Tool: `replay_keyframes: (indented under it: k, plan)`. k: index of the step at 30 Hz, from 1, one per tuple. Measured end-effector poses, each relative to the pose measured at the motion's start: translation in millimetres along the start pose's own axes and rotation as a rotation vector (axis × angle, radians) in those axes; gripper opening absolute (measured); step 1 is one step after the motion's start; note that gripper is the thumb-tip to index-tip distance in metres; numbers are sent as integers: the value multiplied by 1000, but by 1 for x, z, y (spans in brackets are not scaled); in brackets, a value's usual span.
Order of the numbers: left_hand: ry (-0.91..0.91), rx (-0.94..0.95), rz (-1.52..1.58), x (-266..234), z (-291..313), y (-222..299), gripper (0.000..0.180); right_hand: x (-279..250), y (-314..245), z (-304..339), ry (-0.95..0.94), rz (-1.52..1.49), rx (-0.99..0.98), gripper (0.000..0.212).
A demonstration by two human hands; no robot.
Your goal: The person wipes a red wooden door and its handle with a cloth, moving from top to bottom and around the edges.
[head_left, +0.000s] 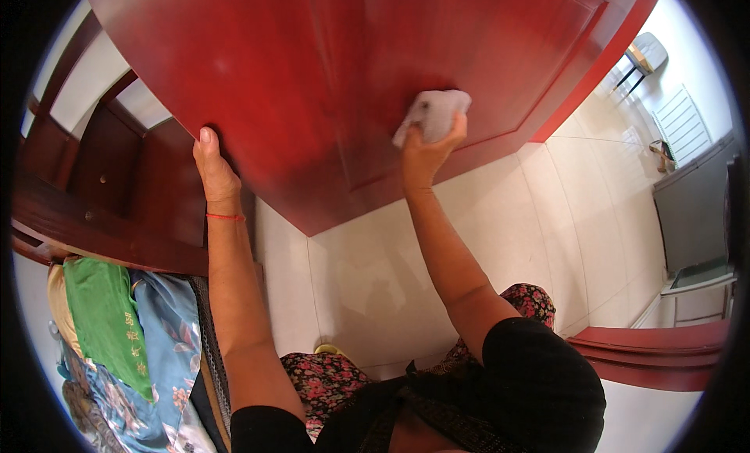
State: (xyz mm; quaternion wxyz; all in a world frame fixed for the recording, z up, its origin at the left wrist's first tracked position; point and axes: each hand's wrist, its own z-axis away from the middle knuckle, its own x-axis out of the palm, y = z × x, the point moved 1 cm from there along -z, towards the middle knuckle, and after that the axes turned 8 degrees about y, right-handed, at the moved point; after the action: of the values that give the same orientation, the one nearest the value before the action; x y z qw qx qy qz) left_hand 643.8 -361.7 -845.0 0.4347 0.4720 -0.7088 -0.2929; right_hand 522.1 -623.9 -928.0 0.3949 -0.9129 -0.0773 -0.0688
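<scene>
A large red panelled door (281, 86) fills the upper middle of the head view. My left hand (215, 172) grips its left edge, thumb on the near side; the other fingers are hidden behind the edge. A red string bracelet circles that wrist. In my right hand (430, 148) is a pale greyish cloth (441, 109), bunched and pressed against the door's face, right of the middle. My fingers are partly covered by the cloth.
Dark wooden furniture (117, 172) stands close on the left, with green and blue fabrics (101, 312) hanging below it. Light floor tiles (375, 297) lie underneath. At the right are a red door frame (648, 355), a grey cabinet-like box (695, 207) and a chair (644, 58) farther off.
</scene>
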Motion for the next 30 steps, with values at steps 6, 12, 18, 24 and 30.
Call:
replay_keyframes:
  k: [6, 12, 18, 24, 30]
  plan:
    - [-52, 69, 19, -5, 8, 3, 62, 7, -16, 10, 127, -48, 238, 65]
    - [-86, 57, 33, -8, 15, 8, 71, 24, -103, -34, -17, -65, -294, 74]
    - [-53, 39, 44, -4, 15, -5, 66, 66, -195, -140, 106, -170, -760, 66]
    - [-10, -15, 48, 0, 15, 11, 61, 63, -177, -80, 98, -43, -721, 69]
    - [28, -40, 47, 3, 11, 2, 66, 22, -50, 80, -97, 39, -354, 59]
